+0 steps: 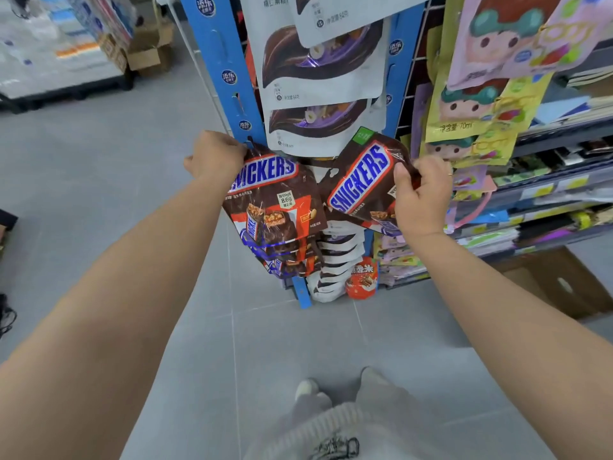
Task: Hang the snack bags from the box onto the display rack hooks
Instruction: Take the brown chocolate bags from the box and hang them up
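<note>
Right grip (418, 190) pinches a tilted bag (361, 180), long axis rising toward upper right. Left grip (215, 157) clamps the hung stack (275, 210) top; the hook looks left of my bag.

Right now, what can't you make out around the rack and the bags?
- Head view: hook under the left hand, hidden by hand and hanging Snickers bag.
- Cardboard box: contents unseen, cut by right forearm and frame edge.
- Tilted bag in right hand: hang hole not visible.
</note>
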The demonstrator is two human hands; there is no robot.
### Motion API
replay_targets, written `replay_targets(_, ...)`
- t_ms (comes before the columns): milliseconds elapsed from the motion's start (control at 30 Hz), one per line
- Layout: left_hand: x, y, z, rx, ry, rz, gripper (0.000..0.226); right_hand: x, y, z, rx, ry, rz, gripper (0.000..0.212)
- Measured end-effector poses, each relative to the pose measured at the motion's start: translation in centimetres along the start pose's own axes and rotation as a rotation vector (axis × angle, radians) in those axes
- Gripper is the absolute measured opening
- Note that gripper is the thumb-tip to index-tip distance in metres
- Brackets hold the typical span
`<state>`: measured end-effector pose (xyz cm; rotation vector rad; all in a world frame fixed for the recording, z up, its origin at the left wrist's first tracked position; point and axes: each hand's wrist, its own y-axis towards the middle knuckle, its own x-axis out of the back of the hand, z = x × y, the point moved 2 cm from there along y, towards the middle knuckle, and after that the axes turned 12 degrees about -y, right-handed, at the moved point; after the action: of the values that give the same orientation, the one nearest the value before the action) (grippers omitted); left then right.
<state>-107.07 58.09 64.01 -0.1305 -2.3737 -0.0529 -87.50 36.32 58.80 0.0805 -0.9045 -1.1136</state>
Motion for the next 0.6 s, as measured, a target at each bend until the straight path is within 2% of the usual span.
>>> replay_targets(100, -0.4, -0.2, 0.7, -0.020, 0.001, -0.003, 0.021, 0.5, 0.3, -0.3, -0.009, 0.000, -0.012, 0.024)
replay_targets(267, -0.8, -0.9, 0.9, -0.077, 0.009, -0.072, 0.030, 1.8, 0.6, -0.7, 0.010, 0.030, -0.071, 0.025)
replay_targets(533, -0.9, -0.5, 1.7, -0.096, 0.150, 0.035, 0.030, 2.6, 0.1, -0.3, 0.041, 0.024, -0.047, 0.027)
replay_targets(600, -0.9, -0.5, 1.7, -0.130, 0.182, 0.010, 0.027, 3.0, 0.3, 0.8, 0.069, 0.044, -0.061, 0.026)
